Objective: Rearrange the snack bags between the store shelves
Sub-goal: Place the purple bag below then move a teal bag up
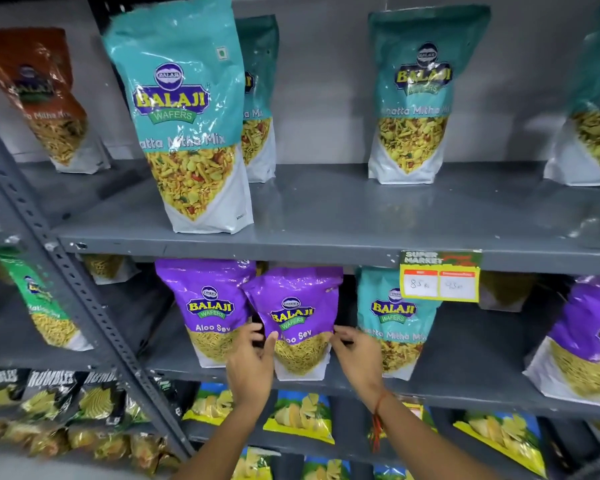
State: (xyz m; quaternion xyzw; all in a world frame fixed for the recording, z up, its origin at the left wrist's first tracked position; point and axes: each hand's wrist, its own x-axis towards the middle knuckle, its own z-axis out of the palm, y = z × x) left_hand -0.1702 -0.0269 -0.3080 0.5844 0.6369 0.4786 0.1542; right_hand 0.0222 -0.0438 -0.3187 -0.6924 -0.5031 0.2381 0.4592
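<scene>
A purple Aloo Sev bag [297,306] stands at the front of the middle shelf [465,393]. My left hand [252,365] holds its left edge and my right hand [355,355] holds its right edge. A second purple Aloo Sev bag [208,306] stands just left of it, partly overlapped. A teal Khatta Mitha Mix bag [395,320] stands to its right. On the upper shelf [361,216] a large teal Khatta Mitha Mix bag [187,112] stands near the front edge, with another teal bag [420,95] further back on the right.
A slotted grey upright [84,299] divides this bay from the left one, which holds a brown bag [39,95] and a green bag [42,303]. A yellow price tag [440,280] hangs from the upper shelf edge. Yellow chip bags [302,417] fill the lower shelf. A purple bag [586,341] stands far right.
</scene>
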